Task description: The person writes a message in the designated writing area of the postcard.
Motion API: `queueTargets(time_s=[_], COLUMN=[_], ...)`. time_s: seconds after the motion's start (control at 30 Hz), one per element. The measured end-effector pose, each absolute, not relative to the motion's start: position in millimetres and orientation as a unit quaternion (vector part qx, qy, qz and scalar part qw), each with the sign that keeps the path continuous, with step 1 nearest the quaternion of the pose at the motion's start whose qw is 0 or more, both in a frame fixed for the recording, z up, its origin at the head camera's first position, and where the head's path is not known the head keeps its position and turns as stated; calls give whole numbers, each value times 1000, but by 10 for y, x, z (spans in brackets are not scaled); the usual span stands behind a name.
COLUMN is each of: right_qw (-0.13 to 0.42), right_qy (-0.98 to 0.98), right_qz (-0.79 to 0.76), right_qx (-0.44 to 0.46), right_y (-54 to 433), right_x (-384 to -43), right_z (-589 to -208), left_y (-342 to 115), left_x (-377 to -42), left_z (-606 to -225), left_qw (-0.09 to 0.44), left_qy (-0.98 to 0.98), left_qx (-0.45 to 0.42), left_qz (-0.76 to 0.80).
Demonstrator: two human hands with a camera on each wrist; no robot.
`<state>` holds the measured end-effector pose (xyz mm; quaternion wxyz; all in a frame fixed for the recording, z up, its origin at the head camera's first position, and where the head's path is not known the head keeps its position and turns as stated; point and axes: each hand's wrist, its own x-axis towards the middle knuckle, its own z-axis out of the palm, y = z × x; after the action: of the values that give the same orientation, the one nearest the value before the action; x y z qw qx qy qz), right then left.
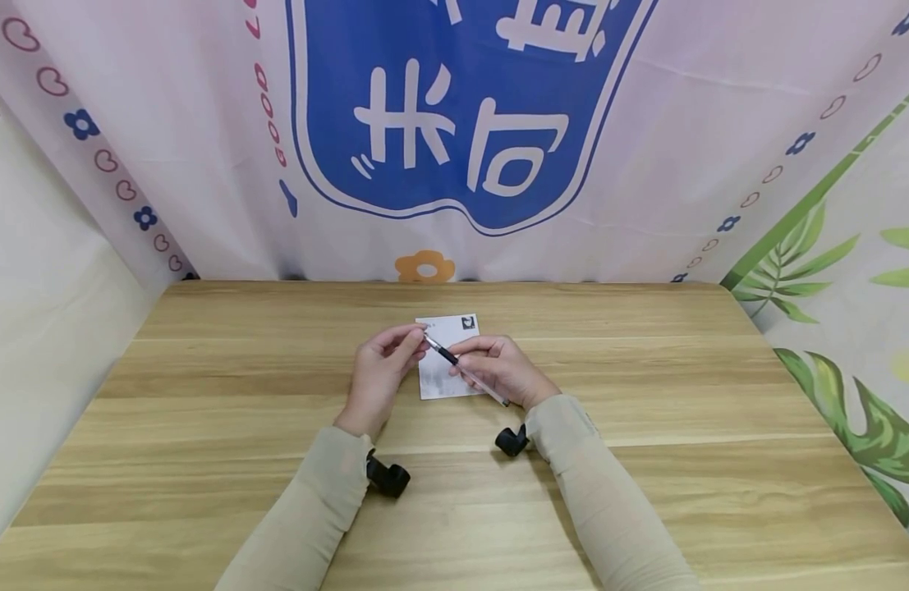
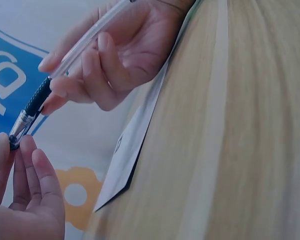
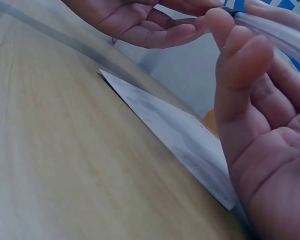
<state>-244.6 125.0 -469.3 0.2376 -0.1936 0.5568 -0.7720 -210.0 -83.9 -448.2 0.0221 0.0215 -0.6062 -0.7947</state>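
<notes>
A gel pen with a clear barrel and black grip slants over a white card on the table. My left hand pinches the clear cap at the pen's tip end, between thumb and index finger. From the other side my right hand pinches the barrel near the black grip, its remaining fingers curled loosely beneath. Both hands are held above the tabletop in the wrist views. The card bears a small dark square picture in its upper right corner and grey shading lower down, partly covered by the right hand.
The wood-grain table reaches back to a printed cloth hanging behind it. Black wrist cameras are strapped at both sleeves. A leaf-patterned cloth hangs along the right side.
</notes>
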Motion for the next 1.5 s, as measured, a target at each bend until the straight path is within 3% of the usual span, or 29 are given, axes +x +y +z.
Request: queueTargets(time_s=[0.27,0.8,0.97,1.2,1.5], right_qw=[246,201,154,42,-44], right_qy=[548,552,552,624,672], right_qz=[-773,-786,-800,-773,-737], right_qx=[-203,-190,-177,-109,-45], right_y=[1257,1263,1246,1261,1247], right_x=[-2456,-2459,-2458,-2451,-2473], right_z=[-4701,-4708,-4698,-4698,-4707], left_y=[-783,-768,-802,-848,-909], left_x=[-2074,-2070,-2099,-2120,-2139], left_z=[-4456,-4435,-4481,-4521,-4519], left_qw=[30,16,13,-7,-26], left_qy=[-644,-644,-641,-642,-638], left_qx=[-2,3,12,30,49], left_qz=[-765,-765,-768,-766,-768])
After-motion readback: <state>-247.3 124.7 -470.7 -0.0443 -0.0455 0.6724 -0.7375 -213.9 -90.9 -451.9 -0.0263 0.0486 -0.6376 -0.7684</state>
